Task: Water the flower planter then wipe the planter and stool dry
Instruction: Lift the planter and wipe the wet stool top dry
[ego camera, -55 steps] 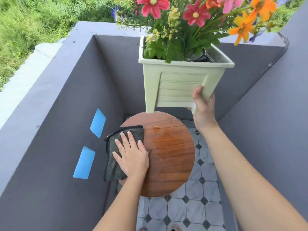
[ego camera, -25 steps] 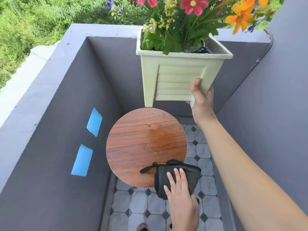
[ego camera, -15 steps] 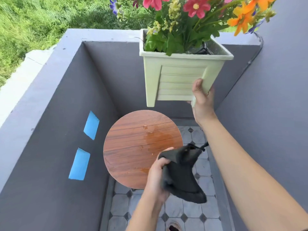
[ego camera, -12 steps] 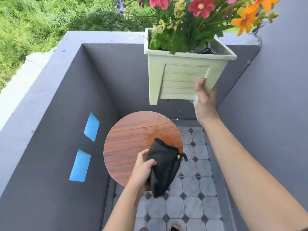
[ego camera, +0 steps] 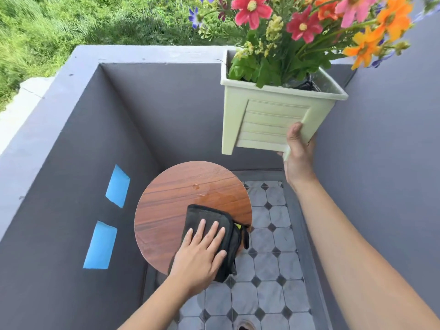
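Your left hand [ego camera: 200, 256] is lying flat w/ fingers [ego camera: 209, 232] spread and extended, not curled round anything, pressing the dark cloth [ego camera: 214, 225] down on the near-right part of the round wooden stool [ego camera: 166, 210] top; the cloth's near-right edge is hanging past the rim over the tiled floor [ego camera: 269, 294]. Your right hand [ego camera: 297, 151] is closing on the planter [ego camera: 269, 117], thumb on the near face and the other fingers going under the near-right foot, so you're carrying it in the air, far and right of the stool, clear of the wood, tilting slightly, w/ the flowers [ego camera: 304, 27] leaning out over the top. The relation that matters: the wet patch [ego camera: 219, 198] is sitting just beyond your left fingertips, toward the far-right of the stool top, w/ a couple of small drops a bit farther still. So the cloth is lying on the near side of the water and the stroke is probably needing to go away from you, far and slightly right. Left hand is the nearer one and already on the cloth; right is occupied holding the planter. The cloth's longer side is running roughly near-to-far, so pushing it forward should be covering the patch in one pass. I can't tell whether the planter's underside is dry. Judging from this, the stool wipe is partway done and the planter isn't back down yet.
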